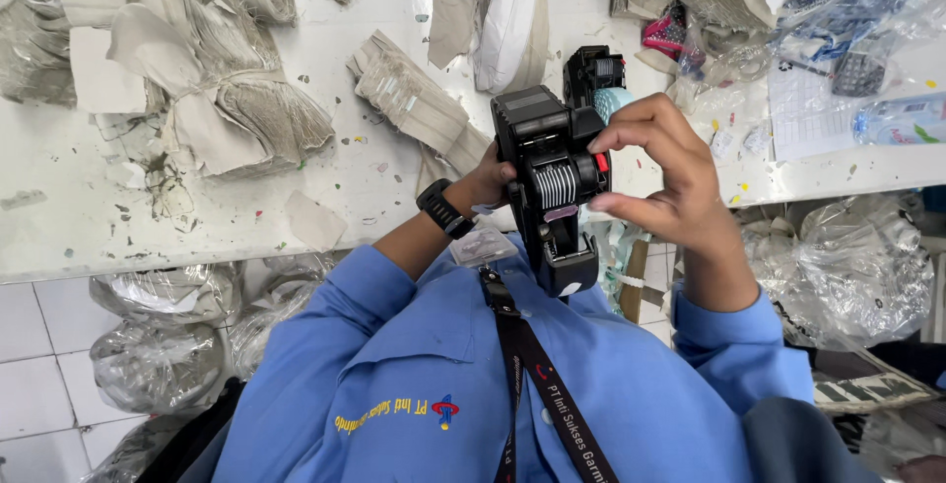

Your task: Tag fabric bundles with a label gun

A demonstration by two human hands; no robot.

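free: bare strip of white surface [59, 227] along its near edge, left of the left hand [488, 182] | blocked: tied fabric bundles [227, 79] across the far left and middle | blocked right: plastic bags [847, 0], bottle [902, 118] | below edge: bagged bundles [158, 365]

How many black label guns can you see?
2. One label gun is held up between the left hand and right hand. A second label gun lies on the table behind it, partly hidden.

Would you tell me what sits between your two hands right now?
In the head view, a black handheld label gun sits between the left hand and right hand; both touch it.
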